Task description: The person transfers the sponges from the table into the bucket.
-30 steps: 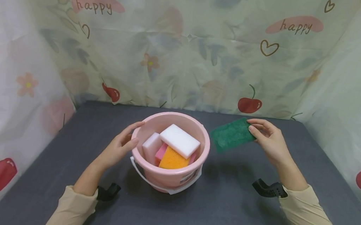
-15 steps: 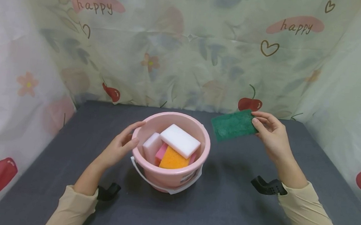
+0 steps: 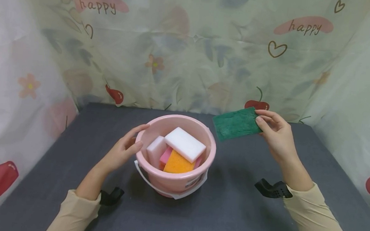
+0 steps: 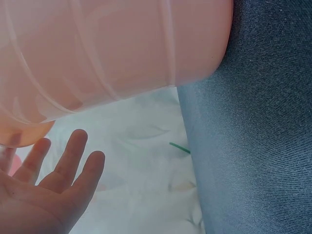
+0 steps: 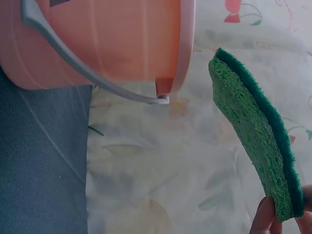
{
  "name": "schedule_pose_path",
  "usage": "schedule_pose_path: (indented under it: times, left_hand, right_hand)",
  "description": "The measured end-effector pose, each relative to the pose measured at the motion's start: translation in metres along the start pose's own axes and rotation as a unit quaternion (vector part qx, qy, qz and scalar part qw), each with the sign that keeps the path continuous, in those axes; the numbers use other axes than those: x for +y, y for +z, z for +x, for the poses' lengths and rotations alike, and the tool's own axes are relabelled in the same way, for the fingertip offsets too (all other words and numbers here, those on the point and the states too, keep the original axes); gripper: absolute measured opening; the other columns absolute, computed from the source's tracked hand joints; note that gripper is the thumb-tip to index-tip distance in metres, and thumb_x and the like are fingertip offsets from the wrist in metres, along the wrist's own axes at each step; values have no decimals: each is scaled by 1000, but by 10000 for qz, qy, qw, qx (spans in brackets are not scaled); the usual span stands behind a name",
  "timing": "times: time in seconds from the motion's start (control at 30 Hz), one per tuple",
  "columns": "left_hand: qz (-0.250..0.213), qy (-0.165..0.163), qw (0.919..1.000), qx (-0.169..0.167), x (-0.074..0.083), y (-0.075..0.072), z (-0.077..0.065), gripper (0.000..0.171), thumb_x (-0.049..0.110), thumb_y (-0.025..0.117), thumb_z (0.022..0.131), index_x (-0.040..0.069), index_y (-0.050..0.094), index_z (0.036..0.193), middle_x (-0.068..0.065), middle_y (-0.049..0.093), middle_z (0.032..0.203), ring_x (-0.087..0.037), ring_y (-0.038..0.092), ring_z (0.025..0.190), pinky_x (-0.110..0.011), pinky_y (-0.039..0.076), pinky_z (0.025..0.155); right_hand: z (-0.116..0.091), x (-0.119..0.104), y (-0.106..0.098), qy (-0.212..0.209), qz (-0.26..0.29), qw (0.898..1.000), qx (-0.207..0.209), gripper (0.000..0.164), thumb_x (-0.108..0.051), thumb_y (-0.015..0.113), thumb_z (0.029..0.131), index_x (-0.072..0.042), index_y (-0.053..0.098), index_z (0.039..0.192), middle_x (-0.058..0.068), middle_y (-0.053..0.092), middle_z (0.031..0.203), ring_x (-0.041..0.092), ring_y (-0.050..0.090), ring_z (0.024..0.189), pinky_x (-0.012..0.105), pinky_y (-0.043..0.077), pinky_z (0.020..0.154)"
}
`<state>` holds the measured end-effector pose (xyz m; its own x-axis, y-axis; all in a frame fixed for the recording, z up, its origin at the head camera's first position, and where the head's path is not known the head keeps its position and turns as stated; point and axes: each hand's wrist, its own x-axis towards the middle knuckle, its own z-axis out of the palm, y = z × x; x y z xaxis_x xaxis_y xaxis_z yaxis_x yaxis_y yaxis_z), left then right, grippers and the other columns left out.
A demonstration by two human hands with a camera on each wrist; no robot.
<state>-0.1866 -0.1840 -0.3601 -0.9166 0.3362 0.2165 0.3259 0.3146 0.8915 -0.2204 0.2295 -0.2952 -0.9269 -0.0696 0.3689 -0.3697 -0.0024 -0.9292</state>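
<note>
A pink bucket stands upright with sponges inside. A white sponge lies on top, above an orange sponge and a partly hidden pink one. A pale sponge leans against the inner wall. My left hand rests thumb and forefinger at the bucket's left rim; its other fingers are extended beside the wall. Right of the bucket, my right hand pinches a green sponge by one end, raised above the table. Seen edge-on, the sponge has a darker scouring layer and bends slightly.
The bucket's grey-white handle hangs down at the front. A dark cloth covers the table. Printed curtains enclose the back and both sides. Black wrist mounts stick out from the cuffs.
My right hand has lifted the green sponge higher and, in the last half second, shifted it slightly left towards the bucket. The left hand and bucket stay put.
</note>
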Motion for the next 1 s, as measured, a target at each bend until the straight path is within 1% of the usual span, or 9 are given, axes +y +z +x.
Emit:
schedule_pose_path:
  times: [0.17, 0.4, 0.57, 0.67, 0.8, 0.9, 1.0]
  left_hand:
    - [3, 56, 10000, 6, 0, 0, 0, 53, 18, 45, 94, 20, 30, 144, -15, 31, 149, -40, 48, 121, -51, 48, 91]
    - [24, 43, 10000, 16, 0, 0, 0, 53, 18, 45, 94, 20, 30, 145, -14, 31, 149, -40, 48, 120, -50, 48, 91]
    - [25, 79, 10000, 11, 1, 0, 0, 52, 18, 45, 94, 19, 30, 145, -15, 31, 148, -40, 48, 120, -47, 49, 91]
    - [9, 92, 10000, 0, 0, -1, 0, 53, 18, 45, 94, 18, 30, 145, -15, 31, 148, -40, 48, 121, -49, 49, 91]
    - [8, 125, 9999, -13, -1, -1, 0, 53, 18, 45, 94, 18, 30, 144, -16, 31, 148, -40, 48, 120, -49, 48, 91]
    - [23, 142, 9999, -6, -1, -1, 0, 53, 17, 45, 94, 18, 30, 144, -15, 31, 148, -40, 48, 120, -50, 48, 91]
    - [36, 148, 9999, 2, -1, -1, 0, 53, 17, 45, 94, 18, 30, 144, -15, 31, 148, -40, 47, 121, -51, 48, 92]
  right_hand:
    - [0, -3, 7, 41, -127, 9999, -70, 23, -17, 57, 92, -17, 61, 114, -8, 54, 111, 2, 53, 86, 16, 47, 69]
    - [2, -5, 16, 31, -246, 9994, -241, 21, -18, 57, 92, -19, 62, 112, -8, 51, 112, 4, 49, 86, 17, 45, 69]
    - [2, -7, 23, 104, -277, 9990, -347, 19, -19, 56, 93, -21, 61, 111, -7, 52, 111, 3, 52, 84, 17, 47, 71]
    - [2, -7, 27, 180, -316, 9985, -401, 19, -19, 55, 93, -22, 61, 111, -7, 52, 110, 3, 55, 84, 17, 49, 72]
    - [2, -7, 31, 246, -541, 9973, -442, 19, -22, 55, 93, -23, 60, 112, -9, 52, 111, 3, 54, 87, 17, 48, 73]
    - [2, -7, 34, 287, -594, 9967, -477, 20, -23, 55, 93, -23, 60, 112, -9, 52, 111, 3, 54, 89, 17, 48, 74]
    - [2, -7, 37, 337, -516, 9966, -541, 20, -23, 56, 93, -22, 60, 112, -8, 53, 109, 3, 54, 88, 18, 49, 74]
